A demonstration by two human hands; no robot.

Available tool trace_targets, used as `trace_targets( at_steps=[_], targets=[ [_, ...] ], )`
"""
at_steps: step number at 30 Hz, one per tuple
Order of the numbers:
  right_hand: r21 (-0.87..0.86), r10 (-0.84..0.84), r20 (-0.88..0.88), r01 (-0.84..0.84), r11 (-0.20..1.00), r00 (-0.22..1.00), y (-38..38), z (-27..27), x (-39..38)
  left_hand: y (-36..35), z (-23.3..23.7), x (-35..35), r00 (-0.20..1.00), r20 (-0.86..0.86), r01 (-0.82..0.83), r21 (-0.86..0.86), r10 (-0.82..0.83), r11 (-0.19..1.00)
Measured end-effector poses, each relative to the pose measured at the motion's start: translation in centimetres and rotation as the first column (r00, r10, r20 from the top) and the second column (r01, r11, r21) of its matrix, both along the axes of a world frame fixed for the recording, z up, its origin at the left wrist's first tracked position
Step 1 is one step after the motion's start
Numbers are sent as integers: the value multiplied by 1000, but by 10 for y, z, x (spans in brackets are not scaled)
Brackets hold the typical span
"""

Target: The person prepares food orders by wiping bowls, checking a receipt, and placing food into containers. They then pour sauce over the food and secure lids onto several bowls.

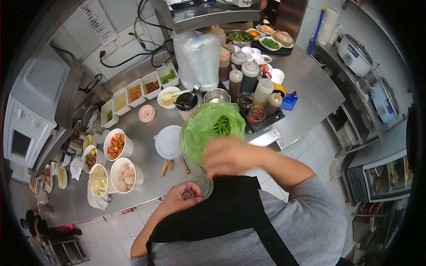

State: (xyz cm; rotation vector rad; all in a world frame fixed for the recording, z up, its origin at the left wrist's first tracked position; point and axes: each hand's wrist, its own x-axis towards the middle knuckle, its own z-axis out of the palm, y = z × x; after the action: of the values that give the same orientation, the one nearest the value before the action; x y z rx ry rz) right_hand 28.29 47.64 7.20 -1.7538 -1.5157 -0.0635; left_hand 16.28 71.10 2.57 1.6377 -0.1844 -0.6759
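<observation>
My left hand [181, 198] is closed on the rim of a clear plastic container [206, 186], held low in front of my apron at the counter's edge. Smeared by motion, my right hand [228, 156] is between that container and a green plastic bag [199, 131]; whether its fingers hold anything is not clear. The bag lies open on the counter with cut green vegetable stalks [222, 126] inside. Left of the bag is a round translucent lid [168, 141], and several small wooden sticks or pegs [172, 166] lie below the lid.
White tubs of food [126, 175] stand at left, with rectangular trays of toppings [135, 93] behind. A dark-filled container [187, 104] and a steel bowl [217, 95] sit behind the bag. Sauce bottles [250, 73] crowd a black tray at right. Someone in dark clothing [37, 226] is far left.
</observation>
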Motion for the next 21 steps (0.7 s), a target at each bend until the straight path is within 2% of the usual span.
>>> trace_targets(
  at_steps=[1,2,3,4,6,9,12,13,14,15,16,17,18,19,20,21],
  targets=[
    [78,-151,35,148,986,988,-13,8,23,-5,6,2,999,47,6,24,-7,1000],
    [49,-426,-141,436,899,894,-25,13,49,-9,12,3,996,92,11,49,-16,999],
    [161,-650,-100,657,737,753,-32,9,80,-11,15,4,994,110,21,68,-28,997],
    [82,-791,-140,803,590,595,-40,14,107,-12,19,5,991,127,32,87,-43,996],
    [-46,-908,161,922,385,387,-56,-30,175,-14,19,6,988,137,52,117,-68,992],
    [-218,-904,165,909,356,394,-36,-55,195,-11,15,5,988,136,49,131,-67,990],
    [-293,-928,1,887,357,373,-24,-69,202,-5,12,-4,990,139,16,104,-30,994],
    [-209,-904,-56,880,426,424,-29,-70,202,-2,17,-6,990,137,11,106,-26,994],
    [-172,-919,-36,904,392,392,-32,-66,201,1,19,-7,991,136,-2,108,-13,994],
    [92,-917,39,913,398,396,-38,-69,206,5,19,-9,989,147,3,111,-19,994],
    [170,-937,76,921,349,341,-37,-41,194,10,17,-11,988,156,-8,112,-9,994],
    [55,-953,-72,956,289,293,-28,10,162,15,16,-15,987,161,-32,111,13,993],
    [182,-936,-45,924,337,350,-36,29,160,20,15,-17,984,176,-35,108,16,994],
    [410,-828,-150,796,446,541,-51,35,176,24,14,-17,983,183,-37,105,17,994],
    [604,-646,-229,627,493,728,-26,71,149,27,14,-21,982,188,-31,104,11,994],
    [601,-463,-354,577,553,813,-15,90,140,30,14,-24,979,199,-50,82,33,995]
  ],
)
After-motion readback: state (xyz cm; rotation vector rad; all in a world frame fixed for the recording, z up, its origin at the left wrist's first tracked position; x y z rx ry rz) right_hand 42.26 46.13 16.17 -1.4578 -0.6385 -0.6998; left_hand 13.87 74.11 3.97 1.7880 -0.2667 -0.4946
